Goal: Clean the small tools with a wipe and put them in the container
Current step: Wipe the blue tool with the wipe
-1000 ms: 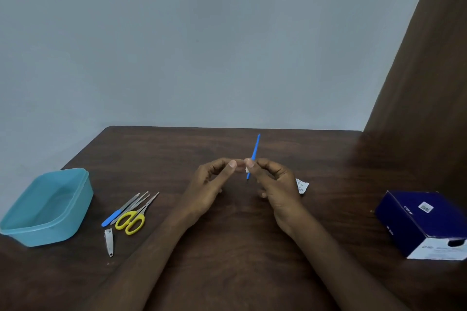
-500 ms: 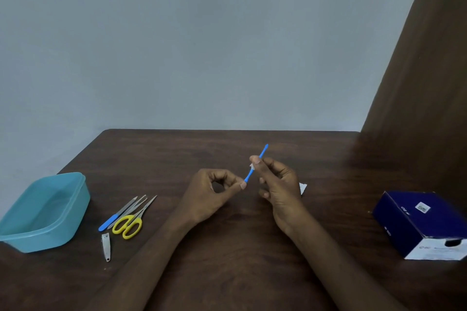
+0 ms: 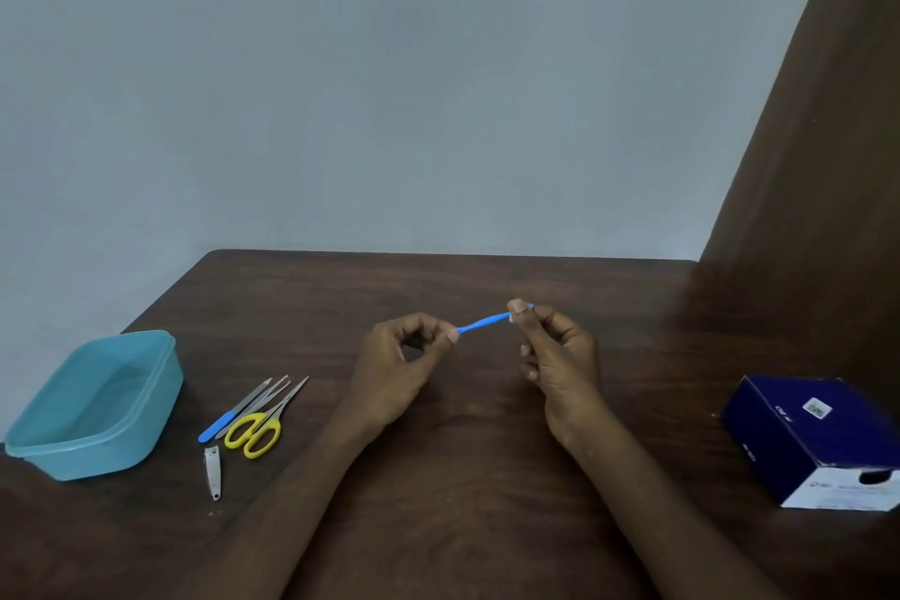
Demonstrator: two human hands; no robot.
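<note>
Holding a thin blue tool (image 3: 484,321) between both hands, the person keeps it raised a little above the middle of the table (image 3: 453,477). The left hand (image 3: 397,370) has its thumb and forefinger curled into a ring and pinches the tool's near, lower end at the fingertips. The right hand (image 3: 555,356) stands more upright, its fingers bent, and pinches the far, higher end, where a small scrap of white, probably the wipe (image 3: 512,318), peeks out beside the thumb; it is too small to make out well. Both forearms reach in from the near edge and lie low over the wood.

Off to the left a teal container (image 3: 92,404) sits near the table's edge, open at the top, and nothing shows inside it. Just to its right lie the other tools: yellow-handled scissors (image 3: 258,429), a blue-handled file (image 3: 229,417) and a slim metal implement (image 3: 263,402) bunched side by side, and a nail clipper (image 3: 212,473) a little nearer, apart from them. A dark blue box (image 3: 808,434) with a white end rests at the far right, well apart from the hands. Nothing lies between the hands and the container except those tools.

The table is dark brown wood grain with a dull sheen; the container is smooth, rounded plastic; the blue tool is straight and slender as a stick.
</note>
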